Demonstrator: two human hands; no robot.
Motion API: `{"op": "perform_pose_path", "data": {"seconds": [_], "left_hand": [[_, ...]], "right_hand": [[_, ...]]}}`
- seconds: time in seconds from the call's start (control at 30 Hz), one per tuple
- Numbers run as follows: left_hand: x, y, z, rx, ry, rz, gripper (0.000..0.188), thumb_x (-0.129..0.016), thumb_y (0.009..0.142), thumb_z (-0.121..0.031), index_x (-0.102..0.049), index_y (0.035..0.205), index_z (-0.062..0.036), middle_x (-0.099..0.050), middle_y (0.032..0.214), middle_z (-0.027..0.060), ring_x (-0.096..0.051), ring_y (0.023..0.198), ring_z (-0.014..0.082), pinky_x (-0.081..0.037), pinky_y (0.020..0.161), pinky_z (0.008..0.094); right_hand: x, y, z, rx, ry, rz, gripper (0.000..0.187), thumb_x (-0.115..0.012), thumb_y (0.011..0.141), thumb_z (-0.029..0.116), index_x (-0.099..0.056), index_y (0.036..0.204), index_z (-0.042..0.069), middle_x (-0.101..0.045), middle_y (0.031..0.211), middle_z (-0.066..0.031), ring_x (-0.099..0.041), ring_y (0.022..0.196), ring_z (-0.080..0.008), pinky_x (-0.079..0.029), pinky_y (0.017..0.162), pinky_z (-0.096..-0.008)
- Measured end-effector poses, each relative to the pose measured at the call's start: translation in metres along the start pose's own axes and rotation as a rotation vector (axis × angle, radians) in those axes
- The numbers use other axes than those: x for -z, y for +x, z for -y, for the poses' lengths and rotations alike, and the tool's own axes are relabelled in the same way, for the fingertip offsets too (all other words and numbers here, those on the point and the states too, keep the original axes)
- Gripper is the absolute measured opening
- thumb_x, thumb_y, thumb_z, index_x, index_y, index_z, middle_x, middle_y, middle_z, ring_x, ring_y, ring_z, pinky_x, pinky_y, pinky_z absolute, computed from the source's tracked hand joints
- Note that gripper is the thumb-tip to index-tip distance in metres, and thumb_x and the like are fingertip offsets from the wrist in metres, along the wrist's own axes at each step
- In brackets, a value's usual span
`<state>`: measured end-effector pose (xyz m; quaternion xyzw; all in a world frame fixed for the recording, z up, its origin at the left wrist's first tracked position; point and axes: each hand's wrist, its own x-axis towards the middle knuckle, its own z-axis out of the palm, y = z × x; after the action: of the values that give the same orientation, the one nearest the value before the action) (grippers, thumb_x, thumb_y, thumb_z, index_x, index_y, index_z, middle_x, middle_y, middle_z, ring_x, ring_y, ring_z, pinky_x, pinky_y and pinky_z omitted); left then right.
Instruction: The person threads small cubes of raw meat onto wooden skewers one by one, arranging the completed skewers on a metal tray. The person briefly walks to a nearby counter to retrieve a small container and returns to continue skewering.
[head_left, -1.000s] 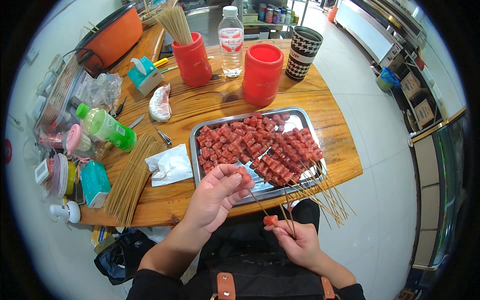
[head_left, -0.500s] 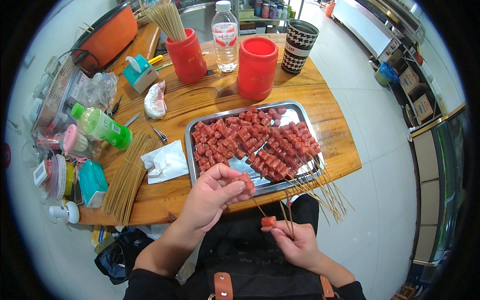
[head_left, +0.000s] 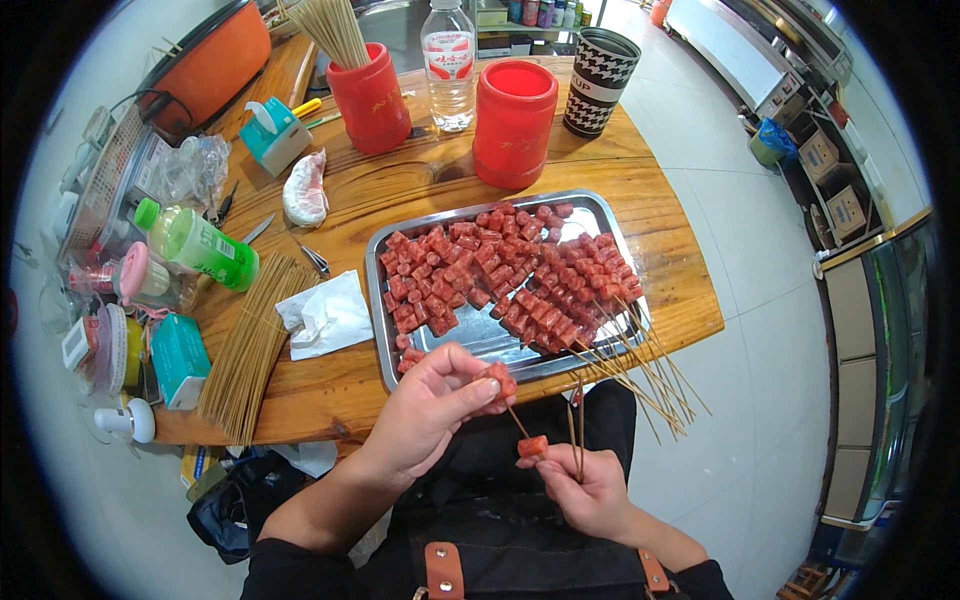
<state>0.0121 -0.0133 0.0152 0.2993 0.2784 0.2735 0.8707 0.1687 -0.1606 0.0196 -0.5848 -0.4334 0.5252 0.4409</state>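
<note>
Two hands work just near of the table edge. Our left hand (head_left: 425, 405) pinches a meat cube (head_left: 500, 380) at the tip of a skewer (head_left: 517, 420); our right hand (head_left: 590, 490) is closed round that skewer and a few spare sticks (head_left: 578, 440), with a second cube (head_left: 532, 446) already sitting low on the skewer, just above the right fingers. We judge the step in hand to be threading: the upper cube looks to be going onto the point. Next we would need to push it down toward the lower cube, keeping the stick steady. The tray (head_left: 480, 338) lies just beyond our hands, loose cubes (head_left: 430, 275) on its left, finished skewers (head_left: 575, 290) on its right. A bundle of bare sticks (head_left: 245, 350) lies to the left.
</note>
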Motion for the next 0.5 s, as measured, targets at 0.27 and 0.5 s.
{"op": "perform_pose_path", "data": {"seconds": [0.27, 0.5], "left_hand": [[0.0029, -0.0027, 0.0034, 0.008, -0.048, 0.055, 0.008, -0.06, 0.09, -0.005, -0.052, 0.094, -0.0053, -0.063, 0.099, 0.0084, -0.063, 0.094, 0.0168, -0.051, 0.086, 0.0321], [0.0032, -0.0046, 0.0085, 0.012, -0.027, 0.027, 0.01, -0.06, 0.089, -0.005, -0.051, 0.093, -0.0086, -0.063, 0.098, 0.0087, -0.063, 0.093, 0.0187, -0.052, 0.085, 0.0324]], "right_hand": [[-0.0013, -0.0004, 0.0011, 0.016, 0.025, 0.014, 0.024, -0.056, 0.092, 0.006, -0.062, 0.113, -0.002, -0.07, 0.086, -0.0068, -0.061, 0.07, -0.0056, -0.048, 0.064, -0.0195], [-0.0025, -0.0004, 0.0007, 0.006, 0.025, 0.008, 0.023, -0.056, 0.091, 0.005, -0.063, 0.111, -0.002, -0.069, 0.086, -0.0068, -0.061, 0.069, -0.0061, -0.048, 0.065, -0.0195]]}}
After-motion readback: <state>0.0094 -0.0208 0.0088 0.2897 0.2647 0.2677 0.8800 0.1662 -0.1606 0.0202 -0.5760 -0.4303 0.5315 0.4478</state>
